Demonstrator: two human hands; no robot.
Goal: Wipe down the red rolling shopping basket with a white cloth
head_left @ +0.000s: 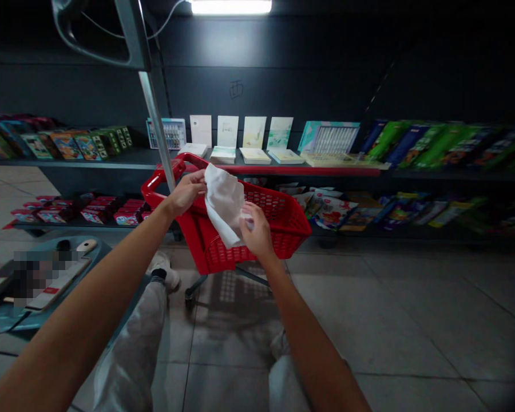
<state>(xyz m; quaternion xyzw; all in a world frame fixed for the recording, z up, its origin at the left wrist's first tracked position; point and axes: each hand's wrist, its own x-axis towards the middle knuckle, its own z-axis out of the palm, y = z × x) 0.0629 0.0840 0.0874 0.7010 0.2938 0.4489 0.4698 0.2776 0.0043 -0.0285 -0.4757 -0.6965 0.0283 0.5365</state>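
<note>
A white cloth hangs over the near side of a red shopping cart basket. My left hand pinches the cloth's upper left corner, close to the cart's red handle. My right hand grips the cloth's lower right part against the basket's mesh wall. Both arms reach forward from the bottom of the view. My legs in light trousers show below, one foot near the cart's base.
A grey pole rises in front of the cart. Dark shelves behind hold white booklets, boxed paint sets and colourful books. A blue tray with items lies on the tiled floor at the left.
</note>
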